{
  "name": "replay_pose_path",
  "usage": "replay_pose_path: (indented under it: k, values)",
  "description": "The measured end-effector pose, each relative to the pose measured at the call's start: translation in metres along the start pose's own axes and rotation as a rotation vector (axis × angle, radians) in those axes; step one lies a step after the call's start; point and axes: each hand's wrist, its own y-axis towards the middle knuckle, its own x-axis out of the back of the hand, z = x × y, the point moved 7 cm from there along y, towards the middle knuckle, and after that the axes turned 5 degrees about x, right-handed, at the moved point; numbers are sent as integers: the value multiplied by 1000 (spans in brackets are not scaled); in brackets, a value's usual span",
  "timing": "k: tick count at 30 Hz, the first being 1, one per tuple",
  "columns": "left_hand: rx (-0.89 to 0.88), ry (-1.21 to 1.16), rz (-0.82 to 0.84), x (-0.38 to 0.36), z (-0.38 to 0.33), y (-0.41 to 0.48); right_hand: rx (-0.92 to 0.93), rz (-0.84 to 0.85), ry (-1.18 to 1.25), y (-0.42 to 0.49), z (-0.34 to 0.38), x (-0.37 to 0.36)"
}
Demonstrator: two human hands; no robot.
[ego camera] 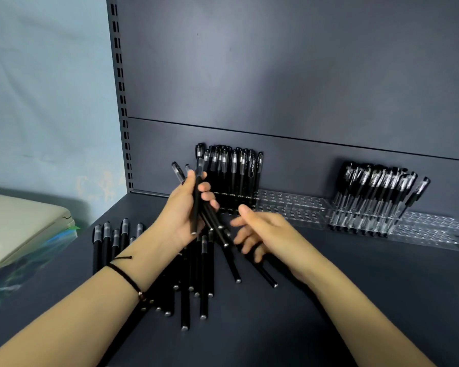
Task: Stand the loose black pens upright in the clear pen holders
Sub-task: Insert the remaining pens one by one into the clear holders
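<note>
My left hand (182, 207) grips a small bunch of black pens (196, 197) held above the shelf, caps pointing up. My right hand (260, 234) hovers just to the right of the bunch with fingers relaxed and spread, holding nothing. Beneath both hands lies a pile of loose black pens (196, 276) on the dark shelf. At the back stand clear pen holders: a left one (276, 205) with several pens upright (231, 170) in its left part, and a right one (421, 229) with several pens (376, 192) leaning in it.
The dark shelf surface (355, 300) has a grey back panel behind the holders. A slotted upright rail (121, 96) runs along the left edge. A beige box (19, 223) with blue plastic sits beyond the shelf's left side.
</note>
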Motion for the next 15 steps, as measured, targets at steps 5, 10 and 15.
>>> replay_pose_path:
  k: [5, 10, 15]
  values:
    - [80, -13, -16, 17, -7, 8, -47, -114, -663, 1, -17, 18]
    - [140, 60, -3, 13, 1, 2, -128, 1, -703, 3, -20, 1]
    - [196, 120, -53, 16, 9, 0, -193, 36, -658, 1, -18, 14]
